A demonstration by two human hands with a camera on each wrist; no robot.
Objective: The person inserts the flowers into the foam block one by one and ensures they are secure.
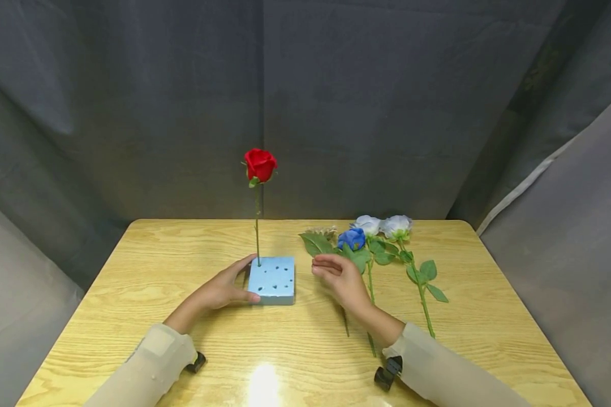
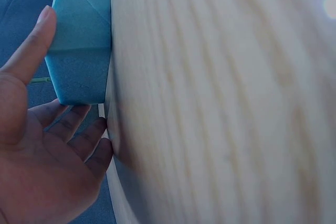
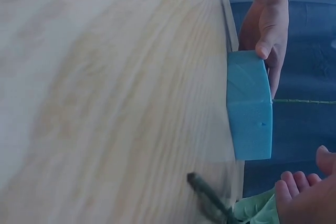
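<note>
A light blue foam block [image 1: 271, 280] with several holes in its top sits on the table. In its back left hole a red rose [image 1: 260, 165] stands upright on a long stem. My left hand [image 1: 226, 287] holds the block at its left side, thumb at the front corner and fingers toward the back, as the left wrist view also shows around the block [image 2: 81, 61]. To the right of the block, my right hand [image 1: 343, 282] hovers with nothing held, its fingers loosely bent. Behind and beside it lie a blue rose [image 1: 351, 239] and green leaves [image 1: 317, 243].
Two pale roses, one white-blue rose [image 1: 368, 225] and another beside it [image 1: 397, 227], lie at the back right, stems toward the front. The wooden table [image 1: 224, 350] ends at grey curtains [image 1: 183, 113] behind and at both sides.
</note>
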